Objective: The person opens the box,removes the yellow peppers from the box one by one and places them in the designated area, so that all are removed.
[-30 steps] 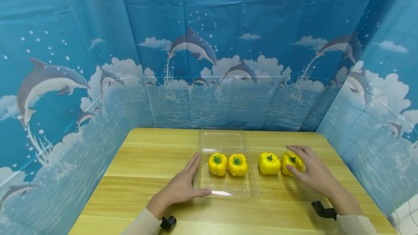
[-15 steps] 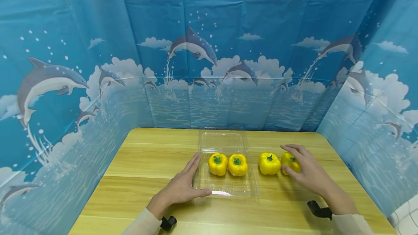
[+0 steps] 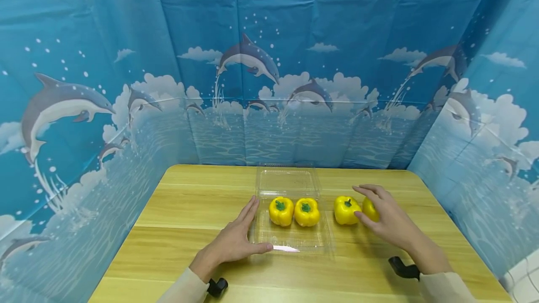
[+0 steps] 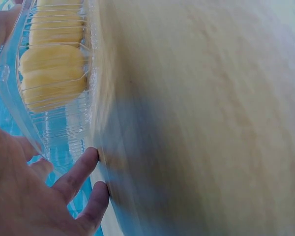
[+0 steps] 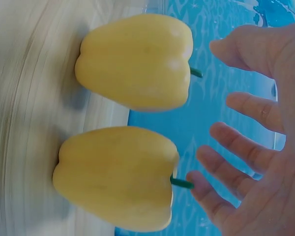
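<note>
1. Two hands are seen, neither clenched. The left hand (image 3: pixel 233 242) is set against the left side of a clear container, its fingers extended and its thumb at the near-left corner; nothing is grasped by it. The right hand (image 3: pixel 393 221) is held over two loose peppers, fingers spread and thumb apart, and nothing is gripped; whether a stem is touched by the little finger cannot be told.
2. One blue backdrop (image 3: pixel 269 141), printed with several dolphins and clouds, is hung around the far side and both flanks.
3. One wooden table (image 3: pixel 189 191) is placed beneath everything.
4. One clear plastic container (image 3: pixel 264 236) is laid on it, its single lid (image 3: pixel 286 179) folded back toward the backdrop.
5. Four yellow peppers are counted, all upright. Two are held side by side in the container: a left one (image 3: pixel 280 214) and a right one (image 3: pixel 307 215). Two are stood on the table to its right: a nearer one (image 3: pixel 344 214) and an outermost one (image 3: pixel 370 208), partly covered by the right hand.
6. Two black wrist pieces are worn, one on the left (image 3: pixel 217 288), one on the right (image 3: pixel 403 268).
7. Four green stems are shown, one per pepper.
</note>
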Demonstrator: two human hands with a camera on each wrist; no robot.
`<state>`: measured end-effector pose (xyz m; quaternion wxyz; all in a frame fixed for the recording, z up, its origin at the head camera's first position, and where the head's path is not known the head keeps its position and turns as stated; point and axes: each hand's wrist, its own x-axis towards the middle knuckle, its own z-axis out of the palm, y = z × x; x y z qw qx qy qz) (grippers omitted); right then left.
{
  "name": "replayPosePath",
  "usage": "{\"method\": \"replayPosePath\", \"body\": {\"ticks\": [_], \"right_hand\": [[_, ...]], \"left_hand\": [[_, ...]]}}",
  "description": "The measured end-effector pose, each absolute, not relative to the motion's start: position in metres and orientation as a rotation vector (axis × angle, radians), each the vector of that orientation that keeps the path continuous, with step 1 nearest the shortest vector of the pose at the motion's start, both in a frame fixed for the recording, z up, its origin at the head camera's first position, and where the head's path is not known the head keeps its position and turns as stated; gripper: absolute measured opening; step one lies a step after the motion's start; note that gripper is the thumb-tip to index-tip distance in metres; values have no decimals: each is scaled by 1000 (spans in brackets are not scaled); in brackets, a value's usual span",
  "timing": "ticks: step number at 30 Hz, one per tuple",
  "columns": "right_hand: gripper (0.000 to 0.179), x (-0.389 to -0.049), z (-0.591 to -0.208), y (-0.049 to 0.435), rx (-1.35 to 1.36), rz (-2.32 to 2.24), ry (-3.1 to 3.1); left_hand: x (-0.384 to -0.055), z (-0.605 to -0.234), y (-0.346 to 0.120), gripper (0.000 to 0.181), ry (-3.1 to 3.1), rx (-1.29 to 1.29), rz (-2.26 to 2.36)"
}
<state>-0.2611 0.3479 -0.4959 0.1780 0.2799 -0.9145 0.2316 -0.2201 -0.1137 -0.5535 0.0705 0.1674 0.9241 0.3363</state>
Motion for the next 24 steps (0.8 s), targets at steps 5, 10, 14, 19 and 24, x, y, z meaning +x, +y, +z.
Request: {"method": "replayPosePath", "body": {"ticks": [5,10,14,19,24], "right_hand": [[69,-262,-495,341,801,641,-2594],[69,-262,-497,335,806,629,-2598],[68,-263,-497,331,806,646,-2614],[68,-264,-497,327,803,641,-2636],[68,-264,-496,323,815,645,-2650]], "left_hand": [[-221,-554,-114,130,2783,509,1009],[-221,-555,-114,130,2780,502,1009],[-221,-554,-114,129,2779,502,1014],[-221,-554,-114,129,2782,502,1011],[-221,-554,-114,129,2784,499,1007]]}}
